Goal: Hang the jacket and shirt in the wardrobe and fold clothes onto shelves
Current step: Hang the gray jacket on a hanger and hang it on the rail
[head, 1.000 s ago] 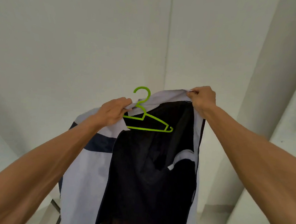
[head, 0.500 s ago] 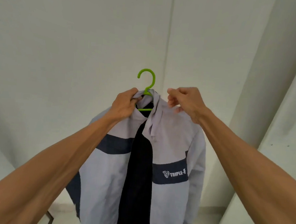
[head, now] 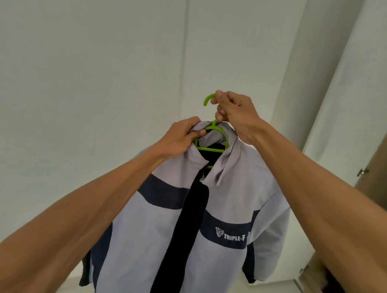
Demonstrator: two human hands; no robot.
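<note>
We are holding the jacket (head: 229, 205) up in mid-air before a pale wall (head: 102, 72), at the centre of the view, draped on a green hanger (head: 210, 149). Our right hand (head: 235, 112) is gripping the hanger's hook at the jacket's twelve o'clock, fingers curled round the stem. Our left hand (head: 181, 137) is pinching the collar against the hanger's arm at about ten o'clock.

We are judging the main risk to be the fabric sliding off. The front is hanging open and the collar is bunching at one o'clock, so one shoulder may not be sitting squarely. If we are letting go of the collar while the hanger is tilting, the jacket could be slipping to the floor. Our right fingers are also covering much of the hook, leaving only its tip free at eleven o'clock; catching a rail with so little showing could be going badly unless we are shifting the grip first.

Much is lying out of sight. The hanger's arms are running under the cloth, so we cannot tell how far they are reaching into the shoulders. The hem is being cut off at six o'clock. A wooden panel (head: 382, 158) is showing at three o'clock, with something dark below it at four o'clock that we cannot make out. No rail, shelf or shirt is appearing anywhere.
</note>
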